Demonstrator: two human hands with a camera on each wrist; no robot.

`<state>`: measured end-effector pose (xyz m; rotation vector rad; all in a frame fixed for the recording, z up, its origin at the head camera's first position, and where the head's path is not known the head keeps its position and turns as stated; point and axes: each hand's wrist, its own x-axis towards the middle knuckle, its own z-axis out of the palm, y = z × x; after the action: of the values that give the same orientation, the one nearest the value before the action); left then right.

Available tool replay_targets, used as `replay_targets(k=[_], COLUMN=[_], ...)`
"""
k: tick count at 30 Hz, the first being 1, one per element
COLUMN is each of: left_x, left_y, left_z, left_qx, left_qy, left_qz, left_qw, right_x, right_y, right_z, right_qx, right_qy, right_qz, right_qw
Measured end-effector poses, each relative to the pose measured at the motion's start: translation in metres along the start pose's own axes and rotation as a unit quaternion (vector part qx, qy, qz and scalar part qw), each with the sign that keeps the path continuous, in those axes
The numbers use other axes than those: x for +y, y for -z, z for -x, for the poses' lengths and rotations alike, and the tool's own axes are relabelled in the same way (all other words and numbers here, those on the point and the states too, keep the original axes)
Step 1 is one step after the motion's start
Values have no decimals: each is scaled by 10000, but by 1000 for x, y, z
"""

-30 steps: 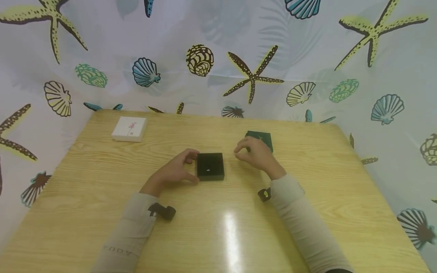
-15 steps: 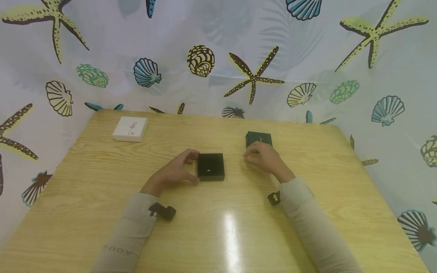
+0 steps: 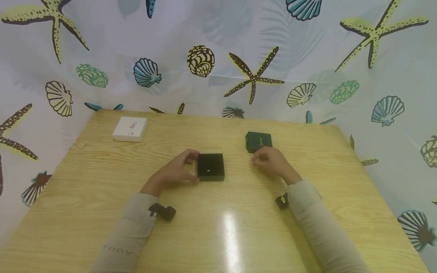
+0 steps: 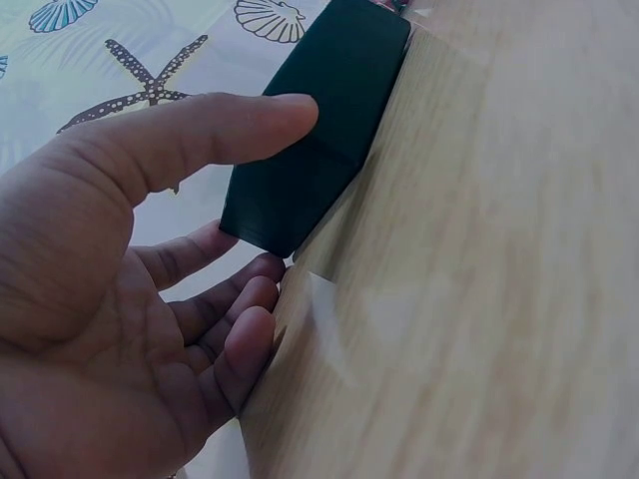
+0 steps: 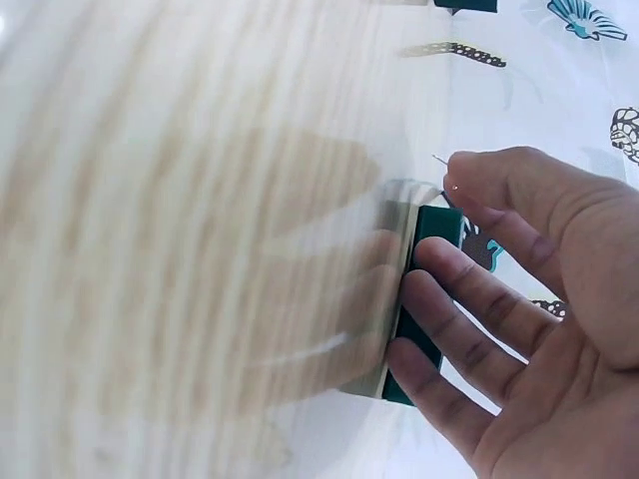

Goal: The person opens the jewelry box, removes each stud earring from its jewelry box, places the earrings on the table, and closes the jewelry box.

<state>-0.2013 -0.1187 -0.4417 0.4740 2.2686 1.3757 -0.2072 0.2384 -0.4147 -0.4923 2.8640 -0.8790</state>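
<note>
An uncovered dark green jewelry box (image 3: 210, 167) with a black lining sits mid-table. Inside it lies a tiny silvery star-shaped piece (image 3: 208, 170). My left hand (image 3: 175, 167) holds this box at its left side, the thumb at the near corner and fingers at the far one; the left wrist view shows the thumb against the box wall (image 4: 310, 170). My right hand (image 3: 271, 161) is just in front of the green lid (image 3: 259, 141) with gold lettering. Between its thumb and forefinger it pinches a tiny silvery pin-like piece (image 5: 438, 159), mostly hidden by the fingertips.
A white box (image 3: 131, 129) with a pink flower print stands at the far left of the wooden table (image 3: 211, 235). Behind the table hangs a curtain (image 3: 164, 38) printed with shells and starfish.
My right hand has moved right and toward me, away from the jewelry box, uncovering more of the green lid. The left hand and the box have stayed put.
</note>
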Motion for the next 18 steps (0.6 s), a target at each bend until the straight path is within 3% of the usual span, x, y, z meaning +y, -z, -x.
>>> replay_targets(k=[7,18], left_x=[-1,0], left_y=[0,0], left_z=[-1,1], left_qx=[5,4], left_qy=[-28,-20], left_qz=[-71,-34], left_qw=[10000,10000], right_x=[5,0], right_y=[-2,-6], right_z=[1,3], right_qx=[73,182], right_qy=[-123,-207], right_qz=[-28,377], right_qw=[9999,9989])
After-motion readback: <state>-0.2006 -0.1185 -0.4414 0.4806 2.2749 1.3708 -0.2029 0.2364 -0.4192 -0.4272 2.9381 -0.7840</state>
